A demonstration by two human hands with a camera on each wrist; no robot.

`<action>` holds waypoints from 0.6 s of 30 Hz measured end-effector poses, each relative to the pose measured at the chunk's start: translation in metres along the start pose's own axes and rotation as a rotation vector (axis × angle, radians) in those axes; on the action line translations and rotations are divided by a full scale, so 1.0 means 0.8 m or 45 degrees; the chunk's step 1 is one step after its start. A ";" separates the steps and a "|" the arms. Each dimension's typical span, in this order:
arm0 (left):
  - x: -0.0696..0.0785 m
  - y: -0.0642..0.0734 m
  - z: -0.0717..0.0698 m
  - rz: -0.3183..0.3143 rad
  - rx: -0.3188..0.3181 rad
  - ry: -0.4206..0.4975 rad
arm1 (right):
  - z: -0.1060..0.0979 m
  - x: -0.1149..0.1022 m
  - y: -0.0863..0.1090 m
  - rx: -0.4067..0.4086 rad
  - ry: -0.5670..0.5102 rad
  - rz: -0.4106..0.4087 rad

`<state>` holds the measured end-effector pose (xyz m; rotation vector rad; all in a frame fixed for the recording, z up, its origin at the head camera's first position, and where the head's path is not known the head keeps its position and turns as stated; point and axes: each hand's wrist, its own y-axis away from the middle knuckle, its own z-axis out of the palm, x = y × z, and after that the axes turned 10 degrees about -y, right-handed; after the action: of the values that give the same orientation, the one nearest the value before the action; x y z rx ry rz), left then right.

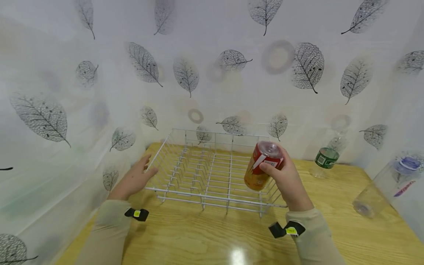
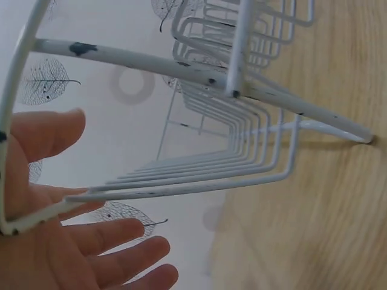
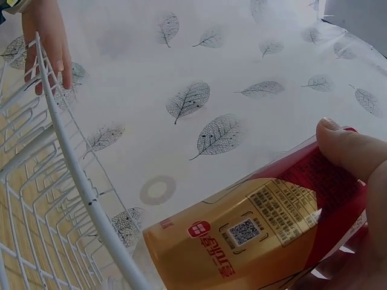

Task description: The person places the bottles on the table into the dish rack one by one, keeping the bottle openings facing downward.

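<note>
In the head view my right hand [image 1: 289, 180] grips a red and gold drink can [image 1: 256, 175] above the right side of a white wire dish rack [image 1: 215, 197]. The can tilts slightly. In the right wrist view the can [image 3: 236, 235] shows a QR code, and the thumb [image 3: 351, 148] lies across its red end. My left hand [image 1: 134, 180] is at the rack's left side with its fingers spread. The left wrist view shows that hand [image 2: 66, 241] beside the rack's white wires [image 2: 193, 187], holding nothing; whether it touches them I cannot tell.
The rack stands on a wooden table [image 1: 185, 235]. To its right are a clear bottle with a green label [image 1: 326, 158] and a larger clear bottle with a purple cap [image 1: 385, 187], which looks tilted. A leaf-patterned sheet [image 1: 212, 92] hangs behind and at the left.
</note>
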<state>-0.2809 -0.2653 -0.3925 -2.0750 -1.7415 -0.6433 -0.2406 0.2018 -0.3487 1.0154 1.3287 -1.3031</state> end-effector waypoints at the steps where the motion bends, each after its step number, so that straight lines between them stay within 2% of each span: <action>1: -0.001 0.000 0.000 -0.008 -0.011 0.029 | 0.000 -0.001 0.000 0.000 0.001 0.002; 5: -0.006 -0.002 0.005 -0.033 -0.043 0.233 | 0.001 -0.003 0.001 -0.005 -0.004 0.002; 10: -0.012 -0.007 0.015 -0.030 -0.095 0.596 | -0.001 -0.006 0.002 -0.010 0.009 -0.027; 13: -0.017 -0.007 0.020 -0.030 -0.109 0.675 | -0.001 -0.008 0.003 -0.012 0.006 -0.045; 18: -0.019 -0.003 0.023 -0.017 -0.127 0.702 | 0.000 -0.009 0.001 -0.023 0.008 -0.058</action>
<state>-0.2832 -0.2677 -0.4164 -1.7183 -1.4244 -1.1933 -0.2385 0.2022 -0.3416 0.9829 1.3734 -1.3205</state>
